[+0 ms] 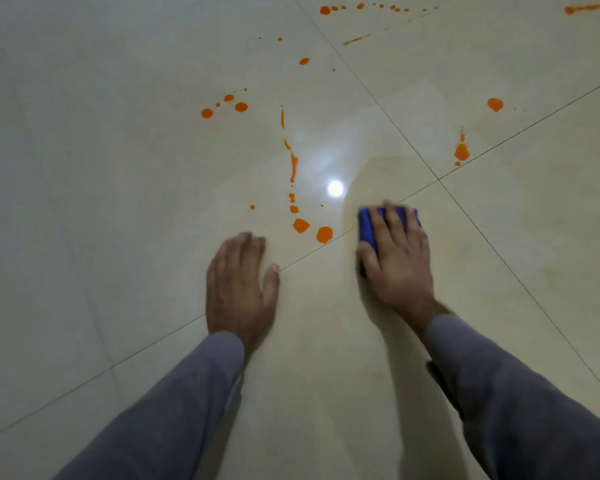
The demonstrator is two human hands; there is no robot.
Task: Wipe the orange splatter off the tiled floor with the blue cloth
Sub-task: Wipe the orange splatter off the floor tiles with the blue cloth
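Note:
Orange splatter (301, 225) dots the glossy cream tiled floor (118, 202) in drops and streaks, from two big blobs just ahead of my hands to far spots at the top. My right hand (395, 258) presses flat on a folded blue cloth (366, 226), which peeks out under the fingers and thumb, right of the blobs. A faint yellowish smear (388, 174) lies on the tile ahead of the cloth. My left hand (241, 289) rests flat on the floor, fingers straight, holding nothing.
Dark grout lines (439, 179) cross just beyond the cloth. A ceiling light's bright reflection (335, 188) sits left of the cloth. More orange drops (461, 152) and a spot (495, 104) lie to the far right, and streaks (582, 8) at the top edge.

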